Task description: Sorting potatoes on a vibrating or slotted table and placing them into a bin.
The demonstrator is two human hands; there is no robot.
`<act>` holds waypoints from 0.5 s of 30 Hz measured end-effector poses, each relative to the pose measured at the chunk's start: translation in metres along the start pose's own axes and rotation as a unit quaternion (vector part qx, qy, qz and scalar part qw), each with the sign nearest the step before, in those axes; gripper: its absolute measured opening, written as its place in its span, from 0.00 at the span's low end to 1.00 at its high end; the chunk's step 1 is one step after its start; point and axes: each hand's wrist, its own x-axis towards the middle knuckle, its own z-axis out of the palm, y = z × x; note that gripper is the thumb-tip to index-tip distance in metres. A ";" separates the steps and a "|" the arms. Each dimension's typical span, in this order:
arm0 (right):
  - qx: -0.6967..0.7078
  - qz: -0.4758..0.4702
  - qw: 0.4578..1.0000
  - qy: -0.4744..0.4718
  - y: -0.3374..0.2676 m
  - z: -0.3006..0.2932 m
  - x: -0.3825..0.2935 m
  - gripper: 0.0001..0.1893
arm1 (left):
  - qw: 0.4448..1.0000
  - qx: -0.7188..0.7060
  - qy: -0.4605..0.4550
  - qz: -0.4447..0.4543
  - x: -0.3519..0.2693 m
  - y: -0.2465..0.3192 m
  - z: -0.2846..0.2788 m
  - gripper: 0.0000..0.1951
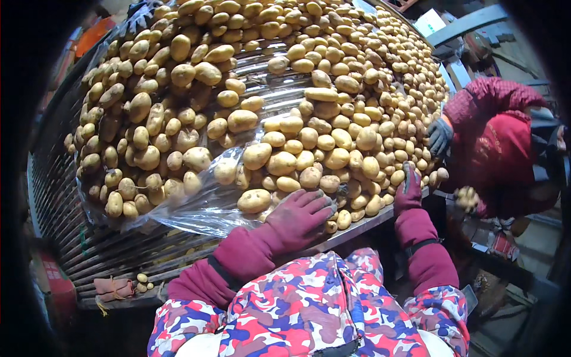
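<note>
A broad heap of yellow-skinned potatoes (330,143) lies before me on a slatted sorting table (281,89). My left hand (303,212), in a purple glove, rests palm down on potatoes near the front edge, fingers slightly spread. Farther right, my right hand (409,189), gloved alike, stands on edge against the heap's near right corner. Its palm side is turned towards the potatoes, and I see nothing held in it. A clear plastic sheet (196,218) runs crumpled from beside my left hand under the potatoes at left.
At right a co-worker in a red apron (504,143) has a dark-gloved hand (439,135) at the heap's edge. A blurred potato cluster (467,199) appears below it. Front left, a rolled cloth bundle (113,289) lies beside several small potatoes (142,281). The table's metal front edge (357,228) borders my body.
</note>
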 end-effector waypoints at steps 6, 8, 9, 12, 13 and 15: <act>-0.012 -0.044 0.999 0.015 0.014 0.007 -0.001 0.27 | 1.000 -0.006 -0.016 0.005 -0.003 -0.002 0.003 0.29; -0.010 -0.024 1.000 -0.003 0.012 0.008 0.000 0.28 | 1.000 -0.001 -0.003 0.002 -0.004 -0.003 0.004 0.29; -0.007 -0.018 1.000 0.004 0.012 0.007 0.001 0.29 | 1.000 0.002 0.001 0.005 -0.003 -0.004 0.004 0.29; 0.004 -0.002 1.000 0.003 0.018 0.010 0.001 0.28 | 1.000 -0.012 -0.008 0.000 -0.003 -0.001 0.002 0.28; 0.000 -0.018 1.000 0.008 0.015 0.009 -0.001 0.29 | 1.000 -0.021 -0.011 -0.001 -0.003 -0.001 0.001 0.28; -0.020 -0.012 1.000 0.002 0.012 0.007 0.000 0.29 | 1.000 -0.015 -0.007 -0.001 -0.003 -0.001 0.000 0.28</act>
